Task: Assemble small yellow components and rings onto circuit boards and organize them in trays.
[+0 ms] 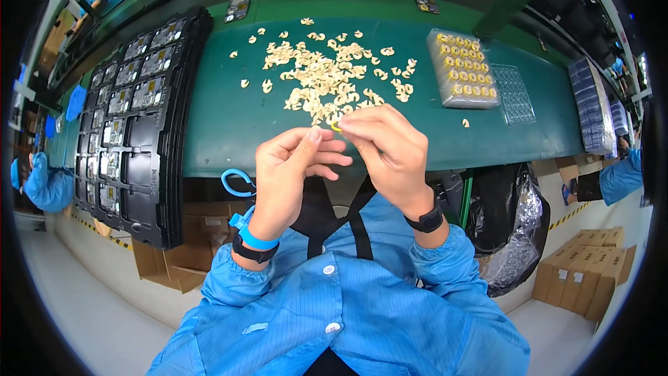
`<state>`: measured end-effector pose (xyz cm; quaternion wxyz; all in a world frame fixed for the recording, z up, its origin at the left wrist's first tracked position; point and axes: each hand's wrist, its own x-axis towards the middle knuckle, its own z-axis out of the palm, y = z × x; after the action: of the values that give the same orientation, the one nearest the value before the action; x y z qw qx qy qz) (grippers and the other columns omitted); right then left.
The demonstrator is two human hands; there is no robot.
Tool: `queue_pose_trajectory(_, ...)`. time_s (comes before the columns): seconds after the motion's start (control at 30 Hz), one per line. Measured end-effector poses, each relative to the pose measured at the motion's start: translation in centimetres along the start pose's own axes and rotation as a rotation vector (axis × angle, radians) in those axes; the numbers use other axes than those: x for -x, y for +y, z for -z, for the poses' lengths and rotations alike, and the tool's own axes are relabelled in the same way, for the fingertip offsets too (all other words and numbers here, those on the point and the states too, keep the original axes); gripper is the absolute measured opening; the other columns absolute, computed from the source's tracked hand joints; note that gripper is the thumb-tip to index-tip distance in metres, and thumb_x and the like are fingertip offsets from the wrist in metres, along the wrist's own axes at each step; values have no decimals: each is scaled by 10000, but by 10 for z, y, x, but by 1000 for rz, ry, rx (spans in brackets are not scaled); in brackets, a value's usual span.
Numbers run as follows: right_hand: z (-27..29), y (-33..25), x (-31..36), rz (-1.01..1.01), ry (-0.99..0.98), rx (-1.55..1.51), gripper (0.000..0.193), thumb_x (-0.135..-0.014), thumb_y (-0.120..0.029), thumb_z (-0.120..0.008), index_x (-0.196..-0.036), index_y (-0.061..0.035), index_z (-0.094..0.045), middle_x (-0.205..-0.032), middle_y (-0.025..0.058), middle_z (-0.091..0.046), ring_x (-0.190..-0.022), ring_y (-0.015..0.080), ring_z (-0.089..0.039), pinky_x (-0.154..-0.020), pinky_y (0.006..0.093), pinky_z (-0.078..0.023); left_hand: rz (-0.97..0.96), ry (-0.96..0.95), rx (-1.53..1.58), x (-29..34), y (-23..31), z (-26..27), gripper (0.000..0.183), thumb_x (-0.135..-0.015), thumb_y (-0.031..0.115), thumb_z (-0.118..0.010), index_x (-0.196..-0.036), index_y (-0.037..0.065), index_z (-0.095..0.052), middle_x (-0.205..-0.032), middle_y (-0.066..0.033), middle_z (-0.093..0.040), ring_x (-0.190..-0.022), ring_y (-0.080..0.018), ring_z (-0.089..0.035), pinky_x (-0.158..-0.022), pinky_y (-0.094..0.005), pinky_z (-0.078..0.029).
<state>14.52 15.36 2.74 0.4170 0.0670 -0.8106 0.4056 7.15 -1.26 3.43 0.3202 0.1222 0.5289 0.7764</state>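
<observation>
My right hand (390,152) pinches a small yellow curved piece (336,126) between thumb and fingertips, above the near edge of the green mat. Close beside it on the left, my left hand (287,170) has its thumb and index finger together, the other fingers stretched toward the right hand. Whether anything sits in that left pinch is too small to make out. A blue strap (252,232) with a coiled cord circles my left wrist. Just beyond both hands lies a loose pile of cream C-shaped pieces (321,73), with several scattered around it.
Stacked black trays (144,157) of circuit boards stand at left. On the right are a clear tray of yellow-topped round parts (463,73), an empty clear blister tray (513,95) and stacked trays (591,106). Below are cartons (581,271) and a black bag (497,209).
</observation>
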Motion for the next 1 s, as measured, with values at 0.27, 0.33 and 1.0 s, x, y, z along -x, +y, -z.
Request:
queue_pose_trajectory(0.27, 0, 0, 5, -4, -77, -83, 200, -821, 79, -712, -1011, 15, -717, -979, 133, -708, -856, 265, -690, -721, 336, -557, -115, -77, -140, -2, -2, 3, 210, -1023, 125, -620, -1060, -65, -702, -931, -138, -745, -827, -199, -745, -643, -271, -575)
queue_pose_trajectory(0.33, -1, -3, 5, -233, -109, -255, 171, -861, 34, -722, -1031, 21, -714, -1002, 115, -712, -860, 208, -682, -724, 307, -544, -163, -52, -190, -1, -3, 3, 199, -1021, 117, -622, -1056, -60, -706, -924, -126, -744, -819, -182, -738, -644, -263, -568)
queue_pose_trajectory(1.0, 20, 46, 19, -592, 228, -390, 79, -1010, -20, -599, -1083, 3, -582, -991, 13, -587, -778, 52, -545, -699, 211, -463, -267, 27, -811, -132, 90, 48, 367, -962, 143, -654, -1248, -87, -639, -981, -155, -755, -814, -215, -748, -645, -307, -581)
